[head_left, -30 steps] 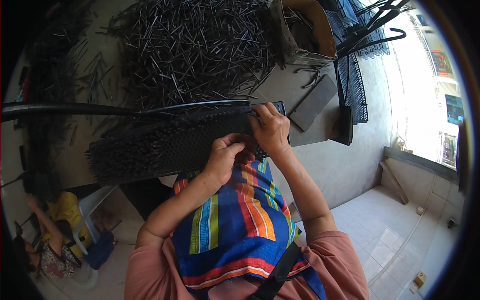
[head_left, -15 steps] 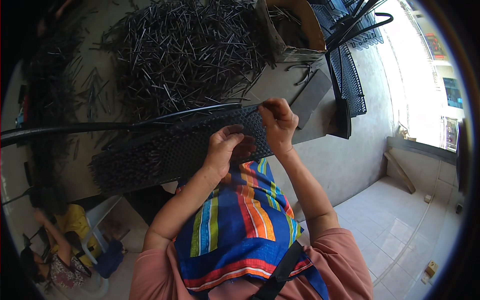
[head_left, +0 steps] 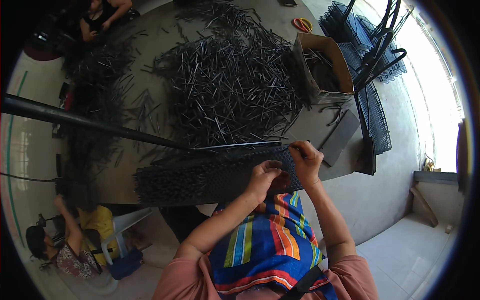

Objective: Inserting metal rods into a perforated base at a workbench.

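A long black perforated panel [head_left: 235, 175] lies along the near table edge in front of me. Its left part bristles with short dark strips [head_left: 167, 186] standing up close together; the right part shows bare holes. My right hand [head_left: 308, 159] pinches at the panel's far right corner, and whatever is between the fingertips is too small to make out. Just left of it, my left hand [head_left: 265, 181] hovers over the panel, loosely cupped with thumb and darkened fingers apart. I see nothing in it.
A big heap of dark strips [head_left: 230, 90] covers the table beyond the panel. A cardboard box [head_left: 345, 75], red-and-yellow-handled scissors [head_left: 302, 25] and a flat dark plate [head_left: 341, 137] lie to the right. A black bar [head_left: 95, 125] crosses from the left. Other people sit at left.
The whole view has shifted, so the table sits lower and further right, and another person shows at the far left. Both hands stay at nearly the same spots on the panel.
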Tool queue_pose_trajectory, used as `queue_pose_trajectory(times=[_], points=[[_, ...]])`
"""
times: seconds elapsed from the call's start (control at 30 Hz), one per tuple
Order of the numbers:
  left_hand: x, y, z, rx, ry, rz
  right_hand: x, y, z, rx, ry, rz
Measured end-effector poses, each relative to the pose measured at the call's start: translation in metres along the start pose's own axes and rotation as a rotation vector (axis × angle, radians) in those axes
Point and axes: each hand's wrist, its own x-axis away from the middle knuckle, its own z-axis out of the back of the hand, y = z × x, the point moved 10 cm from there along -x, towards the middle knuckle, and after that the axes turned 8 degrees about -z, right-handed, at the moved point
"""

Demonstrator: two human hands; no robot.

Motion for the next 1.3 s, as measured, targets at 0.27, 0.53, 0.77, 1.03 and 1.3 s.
queue_pose_trajectory(times=[0.27, 0.53, 0.77, 1.03, 1.3], points=[[0.01, 0.011, 0.009, -0.04, -0.057, -0.09, 0.006, -0.021, -0.027, 0.346, -0.106, 0.299], [0.138, 0.18, 0.067, -0.046, 0.134, -0.547, 0.009, 0.008, -0.019, 0.438, -0.121, 0.157], [0.087, 0.346, 0.111, -1.058, 0.495, -1.006, 0.01, 0.011, -0.015, 0.461, -0.099, 0.138], [-0.107, 0.304, 0.051, -2.224, -0.099, -1.143, 0.009, 0.0, -0.029, 0.438, -0.132, 0.189], [-0.084, 0.304, 0.151, -2.225, 0.057, -0.571, 0.005, 0.004, -0.027, 0.433, -0.137, 0.156]])
